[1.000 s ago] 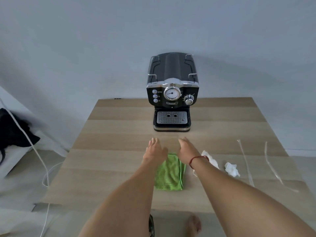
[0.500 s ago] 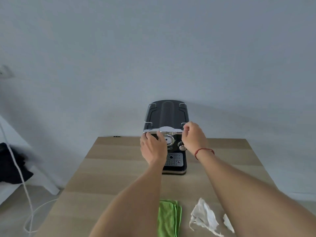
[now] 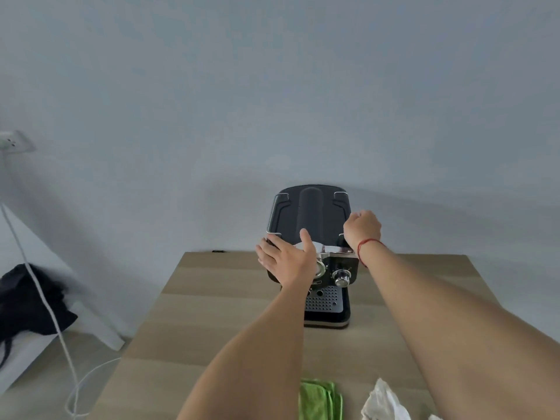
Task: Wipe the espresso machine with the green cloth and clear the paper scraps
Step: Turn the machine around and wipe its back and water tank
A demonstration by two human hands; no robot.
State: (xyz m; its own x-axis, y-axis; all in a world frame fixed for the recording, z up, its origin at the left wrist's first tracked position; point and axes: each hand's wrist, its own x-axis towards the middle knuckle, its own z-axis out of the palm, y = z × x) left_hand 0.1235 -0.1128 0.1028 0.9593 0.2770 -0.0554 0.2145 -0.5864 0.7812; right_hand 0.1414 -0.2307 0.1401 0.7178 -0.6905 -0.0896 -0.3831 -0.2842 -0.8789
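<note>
While both of my arms reach forward over the wooden table, the espresso machine stands upright at the far edge, against the pale wall. My left hand lies flat and spread across the machine's upper front left corner, fingers apart over the chrome band, thumb pointing up toward the black lid; it presses on the casing rather than closing round anything. My right hand is curled into a loose fist at the machine's top right edge, by the chrome rail there, and I cannot tell whether the fingers actually grip the rail or only rest beside it. A red string circles that wrist. Between my forearms I can see the silver knob and the perforated drip tray on the machine's front.

Well behind my hands, at the near edge of the view, the green cloth lies folded on the table, untouched, just right of my left forearm. Beside it to the right sits a crumpled white paper scrap, under my right forearm. Off to the left, a white cable trails to the floor past a dark garment.
</note>
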